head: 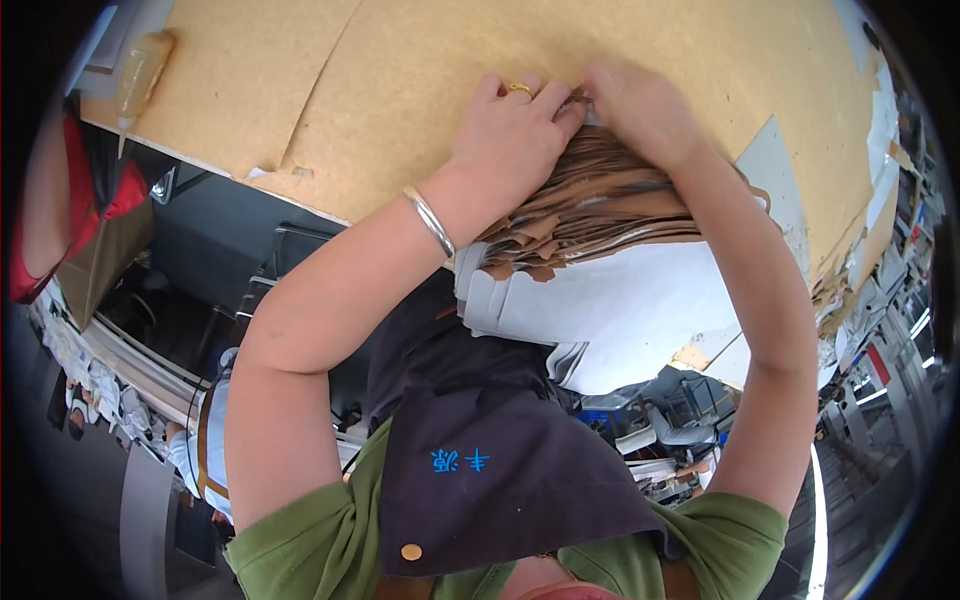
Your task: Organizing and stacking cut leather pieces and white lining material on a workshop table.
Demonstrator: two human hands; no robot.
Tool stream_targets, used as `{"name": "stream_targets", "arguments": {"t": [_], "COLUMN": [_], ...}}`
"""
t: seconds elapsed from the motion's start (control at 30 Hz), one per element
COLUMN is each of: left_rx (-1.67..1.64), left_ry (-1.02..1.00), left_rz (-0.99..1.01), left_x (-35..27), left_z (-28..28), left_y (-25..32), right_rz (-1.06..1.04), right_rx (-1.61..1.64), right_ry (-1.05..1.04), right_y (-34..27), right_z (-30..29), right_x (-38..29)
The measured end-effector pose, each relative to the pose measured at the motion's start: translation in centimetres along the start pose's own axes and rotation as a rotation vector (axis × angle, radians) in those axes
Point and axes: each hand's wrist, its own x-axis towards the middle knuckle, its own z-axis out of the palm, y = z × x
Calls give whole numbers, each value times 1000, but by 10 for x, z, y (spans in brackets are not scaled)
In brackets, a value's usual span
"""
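Observation:
A fanned, overlapping stack of thin brown leather-like pieces (pixel 622 199) lies before me on the worktable. At its far end, my left hand (pixel 514 135) bends over the pieces, thumb and forefinger pinching the edge of one. My right hand (pixel 637 112), blurred, meets it from the other side with its fingertips on the same small edge. Most of that piece is hidden under my fingers. Beneath the brown pieces, layered white sheets (pixel 615 292) hang over the table's near edge, their left ends curled.
Tan board (pixel 390 97) covers the worktable (pixel 300 196). A squeeze bottle with a pointed nozzle (pixel 142 71) lies at the far left, by another person's arm (pixel 45 202). A grey sheet (pixel 776 187) lies right of the stack. Several people and cluttered benches are farther off.

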Motion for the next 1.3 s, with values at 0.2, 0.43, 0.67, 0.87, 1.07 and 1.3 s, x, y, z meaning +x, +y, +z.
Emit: {"name": "stream_targets", "arguments": {"t": [0.2, 0.43, 0.67, 0.87, 1.07, 1.3], "left_rx": [-60, -76, -165, -123, -131, -119], "left_ry": [3, 30, 86, 113, 126, 136], "left_rz": [-27, -60, -70, -79, -85, -83], "left_x": [-3, -4, -7, -8, -8, -5], "left_z": [7, 10, 11, 13, 13, 13], "left_y": [-3, -3, -2, -2, -2, 0], "right_rz": [173, 86, 58, -9, 17, -18], "right_rx": [255, 253, 100, 70, 50, 67], "right_ry": [216, 75, -33, -38, -9, -29], "right_y": [-2, -2, -4, -4, -6, -5], "right_z": [-6, -7, -9, -12, -12, -14], "right_x": [-5, -7, -5, -4, -6, -1]}}
